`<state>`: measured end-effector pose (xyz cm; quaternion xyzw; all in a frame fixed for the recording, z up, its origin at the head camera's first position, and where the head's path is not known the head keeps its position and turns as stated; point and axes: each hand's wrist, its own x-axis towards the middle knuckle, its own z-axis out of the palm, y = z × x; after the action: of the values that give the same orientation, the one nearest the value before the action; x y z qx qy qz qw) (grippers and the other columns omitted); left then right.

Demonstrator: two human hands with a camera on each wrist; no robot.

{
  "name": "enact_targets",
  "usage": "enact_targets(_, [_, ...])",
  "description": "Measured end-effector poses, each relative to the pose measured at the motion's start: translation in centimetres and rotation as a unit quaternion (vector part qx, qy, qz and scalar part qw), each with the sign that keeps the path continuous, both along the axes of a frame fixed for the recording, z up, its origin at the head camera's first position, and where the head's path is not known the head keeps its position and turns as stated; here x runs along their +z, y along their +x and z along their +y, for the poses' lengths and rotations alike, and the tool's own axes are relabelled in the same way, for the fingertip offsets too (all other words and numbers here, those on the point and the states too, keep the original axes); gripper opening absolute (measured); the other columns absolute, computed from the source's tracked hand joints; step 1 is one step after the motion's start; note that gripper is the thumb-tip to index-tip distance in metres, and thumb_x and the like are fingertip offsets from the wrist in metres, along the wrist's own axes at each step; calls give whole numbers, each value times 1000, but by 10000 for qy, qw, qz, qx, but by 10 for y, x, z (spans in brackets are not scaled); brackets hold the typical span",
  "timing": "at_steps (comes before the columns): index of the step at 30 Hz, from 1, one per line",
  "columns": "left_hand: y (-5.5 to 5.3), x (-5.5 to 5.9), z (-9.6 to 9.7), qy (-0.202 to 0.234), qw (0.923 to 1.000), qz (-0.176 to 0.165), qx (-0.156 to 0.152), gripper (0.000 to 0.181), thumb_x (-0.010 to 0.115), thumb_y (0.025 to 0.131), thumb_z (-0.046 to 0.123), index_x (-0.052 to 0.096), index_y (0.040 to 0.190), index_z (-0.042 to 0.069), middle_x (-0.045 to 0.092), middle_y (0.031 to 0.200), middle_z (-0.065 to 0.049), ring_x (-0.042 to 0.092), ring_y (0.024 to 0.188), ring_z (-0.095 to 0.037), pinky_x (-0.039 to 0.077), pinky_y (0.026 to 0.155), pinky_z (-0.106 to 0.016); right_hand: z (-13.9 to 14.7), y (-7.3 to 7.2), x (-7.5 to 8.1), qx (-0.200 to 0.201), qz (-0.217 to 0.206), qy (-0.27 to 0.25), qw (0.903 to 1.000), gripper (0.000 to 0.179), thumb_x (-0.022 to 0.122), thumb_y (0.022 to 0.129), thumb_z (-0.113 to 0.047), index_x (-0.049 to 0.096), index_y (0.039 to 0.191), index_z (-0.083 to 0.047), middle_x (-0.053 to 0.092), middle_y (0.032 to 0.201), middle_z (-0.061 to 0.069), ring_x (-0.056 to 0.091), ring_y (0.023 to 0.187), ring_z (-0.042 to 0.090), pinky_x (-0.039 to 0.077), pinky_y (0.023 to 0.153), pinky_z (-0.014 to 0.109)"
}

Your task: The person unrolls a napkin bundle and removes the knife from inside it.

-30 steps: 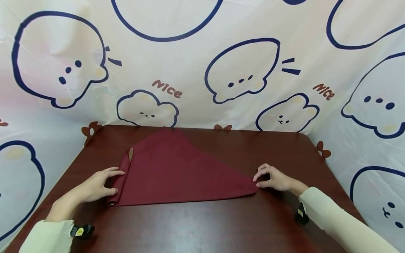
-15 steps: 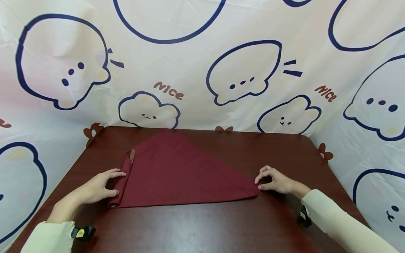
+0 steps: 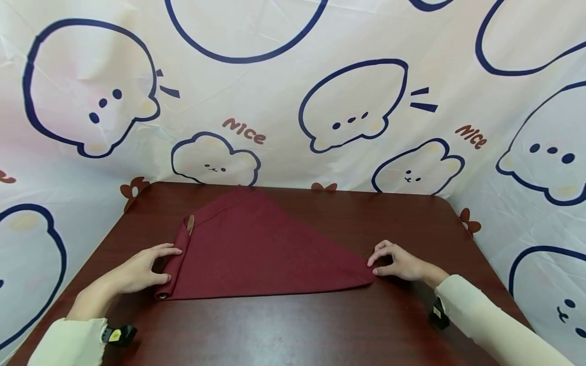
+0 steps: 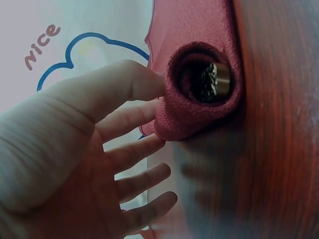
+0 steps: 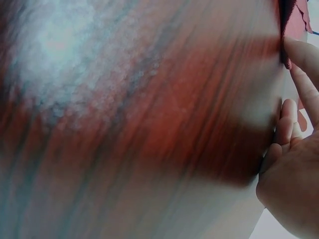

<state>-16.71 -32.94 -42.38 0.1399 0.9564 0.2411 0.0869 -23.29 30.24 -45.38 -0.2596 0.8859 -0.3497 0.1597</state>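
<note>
A dark red cloth (image 3: pixel 256 254), roughly triangular, lies on the table with its left end turned into a roll (image 3: pixel 173 269). A tan rounded tip (image 3: pixel 190 224) pokes from the roll's far end. In the left wrist view, a gold-coloured piece (image 4: pixel 222 81) with a dark part beside it shows inside the roll's near end; its kind is unclear. My left hand (image 3: pixel 135 272) rests thumb and fingers against the roll's left side, fingers mostly straight. At the cloth's right corner, my right hand (image 3: pixel 401 262) pinches the edge between thumb and index finger.
The brown wood-grain table (image 3: pixel 293 330) has rounded far corners. A pale printed curtain (image 3: pixel 284 101) hangs behind it and along both sides. Black bands with cameras sit on the left wrist (image 3: pixel 120 335) and the right wrist (image 3: pixel 438 313).
The head view has shifted slightly. Both hands keep their places at the roll and the corner, and the cloth lies as before.
</note>
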Motion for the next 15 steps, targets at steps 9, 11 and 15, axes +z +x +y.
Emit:
enact_targets(9, [0,0,-2,4,10000,50,-5,61,79,82,14,57,137,-1,44,146,-36,43,130,-57,43,97,-71,-1,0,1,-57,48,19,10000,11,79,88,-21,77,98,-16,52,113,6,42,108,10,37,96,29])
enact_targets(11, [0,0,-2,0,10000,94,-22,60,79,82,15,58,136,-1,44,145,-36,44,130,-57,43,97,-71,-2,0,0,-61,53,6,10000,11,79,88,-20,77,98,-16,52,113,7,42,109,10,37,96,29])
enact_targets(15, [1,0,1,28,9999,111,-60,62,79,85,25,57,137,-1,44,145,-37,44,130,-57,43,97,-71,-2,0,-2,-63,87,30,9999,11,79,88,-19,77,98,-15,53,112,7,42,109,11,37,96,31])
